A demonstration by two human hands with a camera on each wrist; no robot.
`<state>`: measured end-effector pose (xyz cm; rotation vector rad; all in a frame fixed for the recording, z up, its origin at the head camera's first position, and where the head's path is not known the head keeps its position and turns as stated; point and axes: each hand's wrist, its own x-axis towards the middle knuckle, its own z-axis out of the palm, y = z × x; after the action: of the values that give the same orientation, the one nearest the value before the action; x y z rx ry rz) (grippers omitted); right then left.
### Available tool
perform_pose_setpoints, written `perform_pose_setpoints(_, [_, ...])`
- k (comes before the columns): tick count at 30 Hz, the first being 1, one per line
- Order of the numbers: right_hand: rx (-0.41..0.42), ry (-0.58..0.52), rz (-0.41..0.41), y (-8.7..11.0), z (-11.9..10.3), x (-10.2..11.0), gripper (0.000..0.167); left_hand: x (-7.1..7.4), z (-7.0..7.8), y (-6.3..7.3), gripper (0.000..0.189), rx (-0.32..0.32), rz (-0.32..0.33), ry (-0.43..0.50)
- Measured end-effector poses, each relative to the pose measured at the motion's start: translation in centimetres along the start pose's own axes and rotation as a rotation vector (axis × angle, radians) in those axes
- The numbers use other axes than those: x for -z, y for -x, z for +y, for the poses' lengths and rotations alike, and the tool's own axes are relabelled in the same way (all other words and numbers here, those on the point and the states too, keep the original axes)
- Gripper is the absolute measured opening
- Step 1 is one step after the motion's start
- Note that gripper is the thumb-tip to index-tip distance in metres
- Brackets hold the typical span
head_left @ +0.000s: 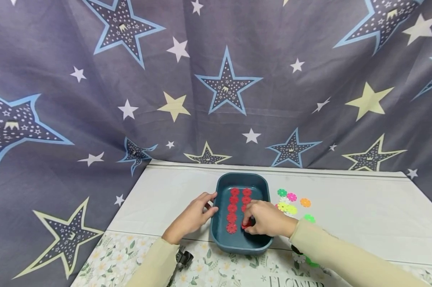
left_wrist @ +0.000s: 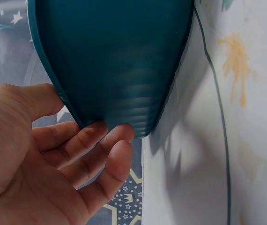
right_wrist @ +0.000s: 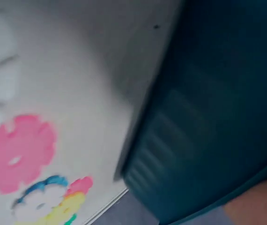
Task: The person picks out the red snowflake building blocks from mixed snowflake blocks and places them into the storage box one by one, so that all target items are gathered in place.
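Note:
A dark teal tray (head_left: 224,240) holds two columns of red flower-shaped discs (head_left: 231,208), several in each. My left hand (head_left: 193,217) is at its left side, thumb and fingers apart and touching the rim and outer wall. In the left wrist view those fingertips (left_wrist: 96,129) rest against the teal wall. Reaching over the right rim, my right hand (head_left: 267,218) pinches a red flower disc (head_left: 243,226) low in the right column. The hand partly hides that disc and the column's lower end. The right wrist view shows mostly the tray's outer wall (right_wrist: 203,136).
Right of the tray lie loose flower discs: green (head_left: 282,192), pink (head_left: 292,197), orange (head_left: 305,202) and yellow (head_left: 291,209). More discs (head_left: 299,258) lie partly under the right forearm. A star-patterned curtain (head_left: 216,131) hangs behind the white table covering (head_left: 180,179).

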<state>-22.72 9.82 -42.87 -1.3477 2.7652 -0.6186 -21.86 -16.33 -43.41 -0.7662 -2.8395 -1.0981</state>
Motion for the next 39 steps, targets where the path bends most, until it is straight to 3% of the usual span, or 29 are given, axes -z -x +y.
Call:
perform_pose_setpoints(13, [-0.006, 0.096, -0.023, -0.45, -0.07, -0.51, 0.016, 0.22, 0.22, 0.00, 0.048, 0.004, 0.009, 0.017])
perform_pose_setpoints(23, [0.009, -0.033, 0.016, -0.15, 0.20, -0.43, 0.010, 0.22, 0.28, -0.08, 0.048, 0.003, 0.000, 0.027])
perform_pose_setpoints(39, [-0.026, 0.069, 0.079, 0.18, 0.14, -0.90, 0.009, -0.14, -0.12, -0.12, 0.049, -0.001, 0.000, 0.019])
